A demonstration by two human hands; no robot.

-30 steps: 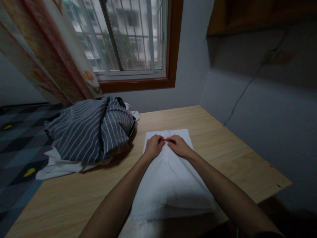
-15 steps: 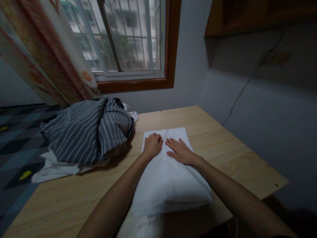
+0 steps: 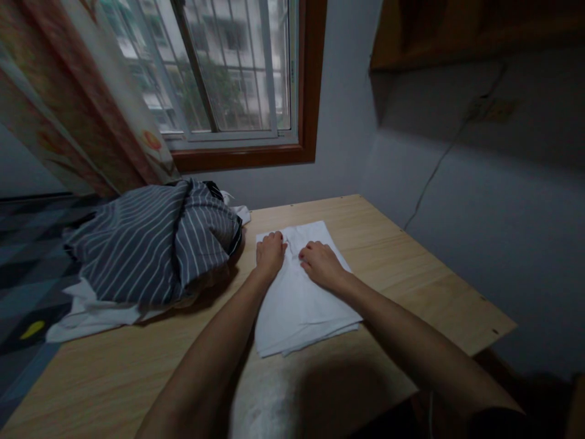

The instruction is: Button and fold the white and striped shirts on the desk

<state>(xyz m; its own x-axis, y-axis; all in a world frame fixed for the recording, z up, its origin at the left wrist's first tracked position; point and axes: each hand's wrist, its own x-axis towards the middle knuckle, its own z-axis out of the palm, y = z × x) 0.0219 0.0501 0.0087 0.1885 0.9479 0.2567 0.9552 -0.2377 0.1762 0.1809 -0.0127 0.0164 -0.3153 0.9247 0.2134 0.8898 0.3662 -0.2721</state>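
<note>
A folded white cloth [image 3: 301, 311] lies flat on the wooden table in front of me; its exact kind does not show. My left hand [image 3: 271, 253] is on its far left part, fingers curled into the fabric. Further right, my right hand [image 3: 320, 263] grips the cloth with bent fingers. Between the two hands the fabric is bunched into small creases. The near edge shows several layers, slightly out of line with each other.
A heap of clothes with a grey striped garment [image 3: 146, 244] on top sits on the table's [image 3: 402, 292] left side. Behind are a barred window [image 3: 228, 79] and a flowered curtain [image 3: 77, 110]. A cable [image 3: 429, 183] runs down the right wall below a wooden shelf [image 3: 439, 58].
The near part of the cloth, puffed up before, has settled flat. My right hand went from spread fingers to bent ones, and creases gathered between the hands. The view shifted slightly.
</note>
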